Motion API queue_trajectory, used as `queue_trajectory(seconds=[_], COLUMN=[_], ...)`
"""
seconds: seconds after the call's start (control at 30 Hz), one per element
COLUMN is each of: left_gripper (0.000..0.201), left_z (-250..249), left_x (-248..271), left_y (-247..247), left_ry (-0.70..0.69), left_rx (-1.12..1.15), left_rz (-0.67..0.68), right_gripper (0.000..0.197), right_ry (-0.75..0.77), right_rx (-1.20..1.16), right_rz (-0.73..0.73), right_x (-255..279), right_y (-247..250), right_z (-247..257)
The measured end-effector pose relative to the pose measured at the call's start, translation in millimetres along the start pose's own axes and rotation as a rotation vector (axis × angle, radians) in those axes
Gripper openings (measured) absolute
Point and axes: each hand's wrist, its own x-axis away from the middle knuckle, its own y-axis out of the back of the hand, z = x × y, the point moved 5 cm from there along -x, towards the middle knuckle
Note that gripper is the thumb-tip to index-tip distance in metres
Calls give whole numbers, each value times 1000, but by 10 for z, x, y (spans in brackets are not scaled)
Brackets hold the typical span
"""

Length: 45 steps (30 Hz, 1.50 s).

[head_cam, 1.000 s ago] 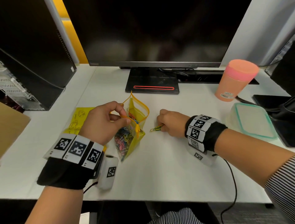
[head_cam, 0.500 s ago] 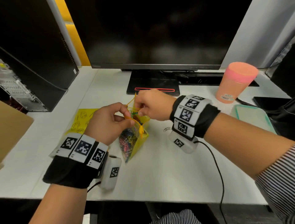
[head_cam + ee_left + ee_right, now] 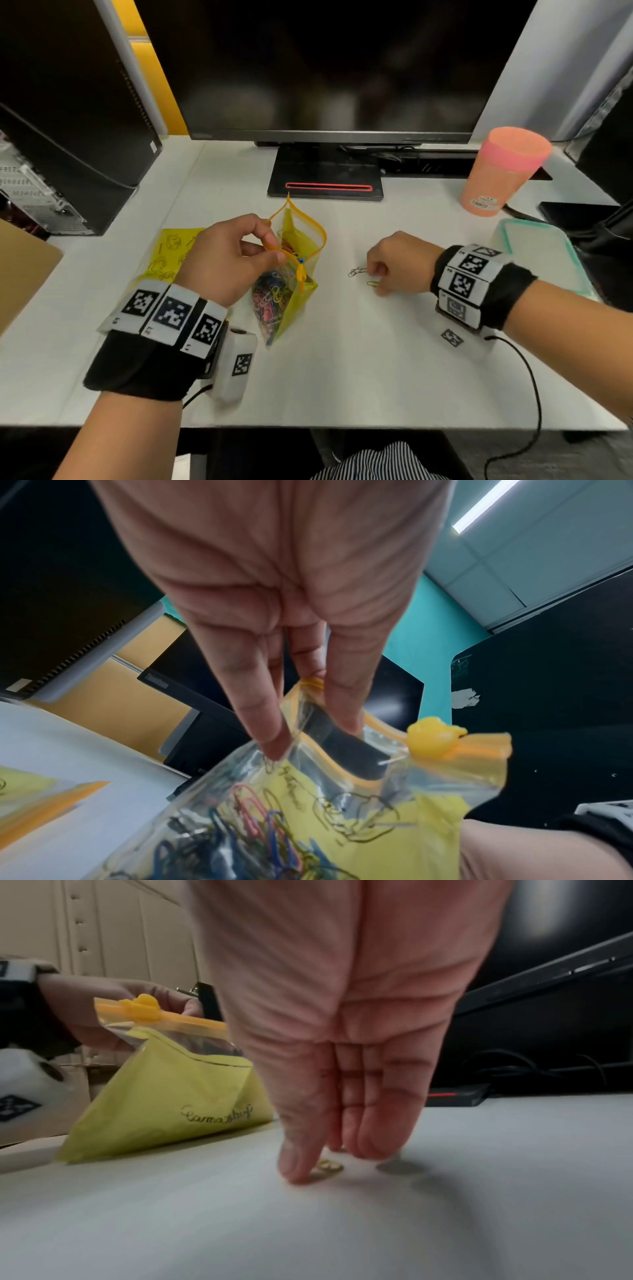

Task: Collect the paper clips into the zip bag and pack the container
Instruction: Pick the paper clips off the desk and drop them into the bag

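Note:
A clear and yellow zip bag (image 3: 291,291) stands on the white desk, open at the top and holding several coloured paper clips (image 3: 260,831). My left hand (image 3: 274,246) pinches its orange rim and holds the mouth open; the left wrist view shows the fingers (image 3: 270,723) on the plastic beside the yellow slider (image 3: 433,737). To the right, my right hand (image 3: 378,284) is down on the desk, thumb and fingertips closing on a yellow paper clip (image 3: 372,283) (image 3: 327,1169). A small cluster of dark clips (image 3: 357,272) lies just left of it. The teal-rimmed container (image 3: 548,260) sits at the far right.
A pink cup (image 3: 503,174) stands at the back right, the monitor base (image 3: 325,178) at the back centre. A second yellow bag (image 3: 171,250) lies flat under my left wrist. A black cable (image 3: 534,394) trails from my right wrist over the desk's front edge.
My right hand carried a clip from the desk up to the bag mouth, then came back down to the desk further right, onto another yellow clip. The left hand kept holding the bag.

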Motion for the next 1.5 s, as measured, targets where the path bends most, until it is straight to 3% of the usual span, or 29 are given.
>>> queue_trajectory(seconds=[0.2,0.3,0.4,0.57,0.77,0.97,1.37,1.5], left_gripper=[15,15,14,14,14,14,14,13], left_z=[-16,-22,-32,-23,-1,-33,-31,-16], left_x=[1,6,11,7,9,14,36,27], left_y=[-17,-31,-35,-35,-18,-52,-44,-43], left_ry=[1,6,6,15,22,18,1,-2], left_rx=[-13,-25,-27,-23,-15,-22,-30,-22], left_rz=[-5,-7,-11,-8,-11,0,-11,-14], right_gripper=[8,9,13,33,21,22,23,23], right_ry=[15,40,58,72,90,66,74,74], right_rx=[6,30,-60,-83,-3,69,-55,11], right_rz=[34,79,-8,-24,7,100,-44,-10], right_x=[-66,-78,-94,-205,-277,-291,-191,-232], right_y=[-49,-62,29,97,73,-20,41,9], right_z=[52,75,76,144,184,179,210,262])
